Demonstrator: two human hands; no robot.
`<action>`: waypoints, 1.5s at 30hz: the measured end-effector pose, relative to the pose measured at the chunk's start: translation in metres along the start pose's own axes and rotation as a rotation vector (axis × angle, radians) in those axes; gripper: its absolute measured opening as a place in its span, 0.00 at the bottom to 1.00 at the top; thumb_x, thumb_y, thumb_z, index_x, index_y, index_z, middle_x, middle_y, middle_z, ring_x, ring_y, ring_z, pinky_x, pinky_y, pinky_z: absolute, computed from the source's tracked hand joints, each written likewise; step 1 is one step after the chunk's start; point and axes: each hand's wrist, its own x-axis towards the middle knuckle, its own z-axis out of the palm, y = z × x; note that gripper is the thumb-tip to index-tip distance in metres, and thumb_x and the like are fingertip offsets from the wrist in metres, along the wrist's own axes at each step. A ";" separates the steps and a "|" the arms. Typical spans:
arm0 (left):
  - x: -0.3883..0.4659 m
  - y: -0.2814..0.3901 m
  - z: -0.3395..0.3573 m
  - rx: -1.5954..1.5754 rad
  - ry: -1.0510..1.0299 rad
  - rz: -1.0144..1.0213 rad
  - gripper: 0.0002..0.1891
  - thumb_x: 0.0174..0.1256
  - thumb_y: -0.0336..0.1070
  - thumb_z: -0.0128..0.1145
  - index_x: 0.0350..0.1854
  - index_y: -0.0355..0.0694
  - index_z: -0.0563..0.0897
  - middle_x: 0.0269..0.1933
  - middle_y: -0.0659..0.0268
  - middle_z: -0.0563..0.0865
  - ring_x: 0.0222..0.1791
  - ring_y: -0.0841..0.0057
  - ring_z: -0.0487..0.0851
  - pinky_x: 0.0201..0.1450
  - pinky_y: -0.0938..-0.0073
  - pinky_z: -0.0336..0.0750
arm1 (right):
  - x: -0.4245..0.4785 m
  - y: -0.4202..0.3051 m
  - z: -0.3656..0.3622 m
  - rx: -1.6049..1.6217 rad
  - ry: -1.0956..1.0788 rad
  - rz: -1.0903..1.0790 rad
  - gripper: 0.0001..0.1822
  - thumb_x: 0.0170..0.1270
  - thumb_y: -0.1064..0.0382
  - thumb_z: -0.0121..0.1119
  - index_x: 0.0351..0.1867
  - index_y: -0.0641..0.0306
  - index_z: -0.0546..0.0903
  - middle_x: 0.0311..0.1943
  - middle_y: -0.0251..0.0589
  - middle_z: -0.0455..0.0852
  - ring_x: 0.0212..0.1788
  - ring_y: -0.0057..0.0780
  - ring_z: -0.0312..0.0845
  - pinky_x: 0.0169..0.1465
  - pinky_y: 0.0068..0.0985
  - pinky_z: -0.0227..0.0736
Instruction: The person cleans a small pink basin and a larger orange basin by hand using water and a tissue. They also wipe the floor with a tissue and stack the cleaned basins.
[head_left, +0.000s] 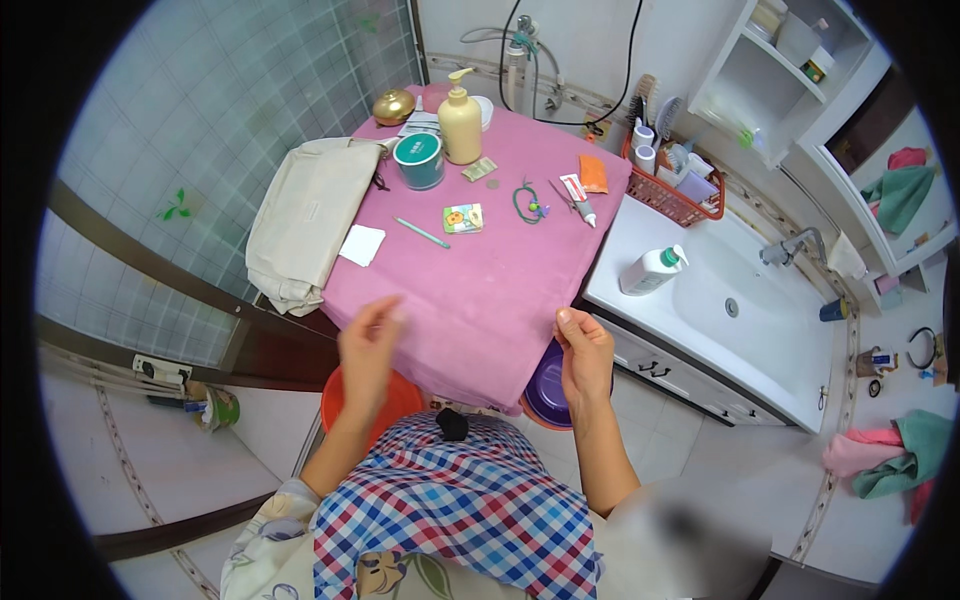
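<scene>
My left hand, blurred, hovers over the near left edge of a pink cloth with its fingers curled; whether it holds anything is unclear. At the cloth's near right edge, my right hand has thumb and forefinger pinched together; anything thin between them is too small to tell. Farther back on the cloth lie a light green pencil, white paper squares, a small packet with a cartoon picture, a green cord loop, a tube, tweezers and an orange packet.
At the back stand a cream pump bottle, a teal-lidded tub and a golden container. A canvas bag lies left. Right are a sink, a white pump bottle and a red basket. Basins sit below.
</scene>
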 end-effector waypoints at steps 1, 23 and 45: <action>-0.001 0.001 0.012 0.136 -0.126 0.082 0.14 0.55 0.30 0.58 0.45 0.36 0.80 0.32 0.74 0.76 0.32 0.86 0.70 0.37 0.85 0.66 | -0.001 0.000 0.003 -0.006 -0.008 0.005 0.06 0.55 0.66 0.61 0.31 0.66 0.80 0.26 0.31 0.79 0.28 0.17 0.70 0.37 0.15 0.65; -0.035 0.004 0.045 -0.295 -0.370 -0.280 0.09 0.58 0.33 0.58 0.37 0.33 0.83 0.28 0.70 0.80 0.29 0.86 0.74 0.34 0.85 0.69 | -0.026 0.022 0.025 -0.174 -0.428 0.234 0.04 0.55 0.70 0.61 0.31 0.69 0.81 0.24 0.32 0.81 0.26 0.12 0.72 0.31 0.10 0.66; -0.176 -0.061 -0.187 -0.615 0.410 -0.326 0.08 0.56 0.35 0.60 0.31 0.34 0.83 0.25 0.69 0.81 0.25 0.88 0.72 0.29 0.87 0.66 | -0.168 0.128 0.207 -0.948 -1.478 -0.115 0.15 0.46 0.68 0.66 0.37 0.70 0.80 0.20 0.37 0.72 0.22 0.23 0.64 0.26 0.21 0.62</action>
